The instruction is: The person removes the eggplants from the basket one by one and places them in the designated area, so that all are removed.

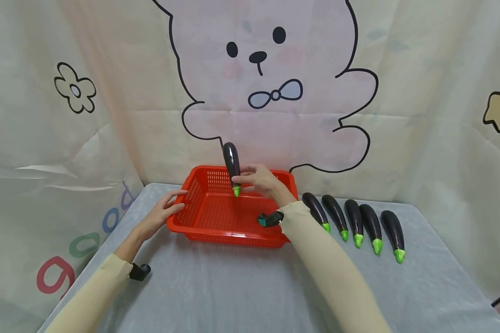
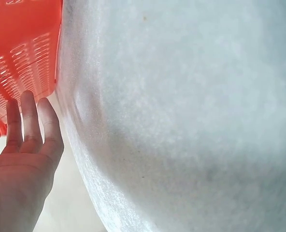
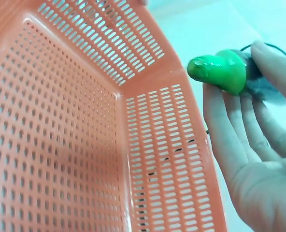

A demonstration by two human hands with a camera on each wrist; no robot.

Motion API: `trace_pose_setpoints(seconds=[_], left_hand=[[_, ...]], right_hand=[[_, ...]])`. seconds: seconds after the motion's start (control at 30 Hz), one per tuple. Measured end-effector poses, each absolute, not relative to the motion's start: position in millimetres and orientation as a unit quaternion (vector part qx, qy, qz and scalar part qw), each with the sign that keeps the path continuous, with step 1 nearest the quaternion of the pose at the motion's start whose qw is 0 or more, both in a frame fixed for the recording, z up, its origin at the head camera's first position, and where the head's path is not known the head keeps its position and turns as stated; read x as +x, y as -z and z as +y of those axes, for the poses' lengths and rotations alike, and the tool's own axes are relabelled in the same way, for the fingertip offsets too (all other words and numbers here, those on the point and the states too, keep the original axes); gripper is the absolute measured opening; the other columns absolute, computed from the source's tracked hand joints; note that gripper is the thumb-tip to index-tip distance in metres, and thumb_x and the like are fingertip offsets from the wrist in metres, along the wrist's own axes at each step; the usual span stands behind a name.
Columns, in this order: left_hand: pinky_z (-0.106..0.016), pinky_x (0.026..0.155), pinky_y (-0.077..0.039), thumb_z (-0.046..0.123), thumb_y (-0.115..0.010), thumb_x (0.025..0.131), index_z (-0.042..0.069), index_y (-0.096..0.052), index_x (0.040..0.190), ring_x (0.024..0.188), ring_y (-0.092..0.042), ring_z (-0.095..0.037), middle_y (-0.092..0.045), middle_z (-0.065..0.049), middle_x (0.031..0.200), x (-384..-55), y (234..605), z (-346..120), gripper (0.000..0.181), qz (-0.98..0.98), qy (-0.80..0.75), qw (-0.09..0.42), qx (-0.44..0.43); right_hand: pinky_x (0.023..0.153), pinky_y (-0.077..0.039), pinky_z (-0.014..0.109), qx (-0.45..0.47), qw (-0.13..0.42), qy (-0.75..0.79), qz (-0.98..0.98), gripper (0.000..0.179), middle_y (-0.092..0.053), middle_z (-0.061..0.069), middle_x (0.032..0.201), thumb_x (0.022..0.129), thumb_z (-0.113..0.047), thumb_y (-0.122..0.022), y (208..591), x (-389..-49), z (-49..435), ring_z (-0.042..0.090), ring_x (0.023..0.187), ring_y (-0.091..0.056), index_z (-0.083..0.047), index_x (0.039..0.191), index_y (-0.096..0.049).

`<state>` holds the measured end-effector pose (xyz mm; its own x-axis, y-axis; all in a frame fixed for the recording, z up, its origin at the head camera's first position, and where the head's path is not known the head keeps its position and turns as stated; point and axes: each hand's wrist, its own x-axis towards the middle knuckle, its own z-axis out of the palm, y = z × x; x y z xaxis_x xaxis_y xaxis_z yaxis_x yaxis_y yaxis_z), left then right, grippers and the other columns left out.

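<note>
My right hand (image 1: 261,181) pinches a dark purple eggplant (image 1: 231,159) near its bright green stem end, holding it over the back part of a red plastic basket (image 1: 233,235). In the right wrist view the green stem (image 3: 220,70) points toward the basket's inside, with thumb and fingers on either side of the fruit. My left hand (image 1: 163,210) is at the basket's left rim, fingers fairly straight. The left wrist view shows three extended fingers (image 2: 32,123) against the slotted basket wall (image 2: 24,63). Inside, the basket floor shows bare red mesh.
Several more eggplants (image 1: 353,217) lie in a slanted row on the grey cloth-covered table (image 1: 216,291), right of the basket, stems toward me. My right forearm passes in front of the nearest one. A curtain (image 1: 316,138) with a printed bear hangs right behind the table.
</note>
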<state>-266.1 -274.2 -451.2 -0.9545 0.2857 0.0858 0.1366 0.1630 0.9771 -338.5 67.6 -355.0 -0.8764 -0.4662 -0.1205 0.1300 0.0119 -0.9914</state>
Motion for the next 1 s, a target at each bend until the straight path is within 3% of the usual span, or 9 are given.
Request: trace_pose_setpoints(seconds=[0.1, 0.43, 0.73, 1.0], left_hand=[[-0.044, 0.084, -0.058, 0.024, -0.059, 0.104, 0.013, -0.039, 0.152, 0.115, -0.058, -0.042, -0.045, -0.023, 0.146, -267.3, 450.9, -274.2, 0.053, 0.762, -0.63, 0.054, 0.14], [-0.04, 0.084, -0.058, 0.024, -0.058, 0.105, 0.013, -0.04, 0.152, 0.113, -0.059, -0.036, -0.044, -0.022, 0.147, -268.2, 450.6, -272.9, 0.052, 0.768, -0.623, 0.053, 0.139], [-0.04, 0.085, -0.057, 0.024, -0.058, 0.105, 0.014, -0.038, 0.153, 0.116, -0.058, -0.037, -0.043, -0.022, 0.149, -264.1, 450.5, -271.2, 0.053, 0.768, -0.624, 0.053, 0.134], [-0.041, 0.085, -0.057, 0.026, -0.059, 0.104, 0.014, -0.037, 0.153, 0.114, -0.06, -0.033, -0.044, -0.022, 0.148, -264.1, 453.2, -270.4, 0.055, 0.767, -0.627, 0.055, 0.126]], right_hand=[[0.094, -0.052, 0.05, -0.126, 0.207, 0.691, 0.681, 0.053, -0.063, 0.022, 0.122, 0.09, -0.004, -0.078, 350.7, -334.6, 78.3, 0.033, 0.105, -0.067, 0.003, 0.138, -0.055], [0.099, -0.046, 0.057, -0.136, 0.192, 0.684, 0.69, 0.049, -0.063, 0.024, 0.122, 0.091, -0.001, -0.075, 350.3, -321.0, 116.9, 0.035, 0.105, -0.068, 0.004, 0.136, -0.056], [0.089, -0.055, 0.044, -0.144, 0.173, 0.679, 0.699, 0.044, -0.063, 0.024, 0.124, 0.094, -0.002, -0.072, 347.2, -311.8, 145.0, 0.036, 0.107, -0.066, 0.003, 0.136, -0.058], [0.092, -0.054, 0.042, -0.134, 0.15, 0.651, 0.732, 0.053, -0.06, 0.021, 0.129, 0.093, -0.01, -0.076, 348.8, -300.6, 174.8, 0.035, 0.112, -0.063, 0.0, 0.14, -0.054]])
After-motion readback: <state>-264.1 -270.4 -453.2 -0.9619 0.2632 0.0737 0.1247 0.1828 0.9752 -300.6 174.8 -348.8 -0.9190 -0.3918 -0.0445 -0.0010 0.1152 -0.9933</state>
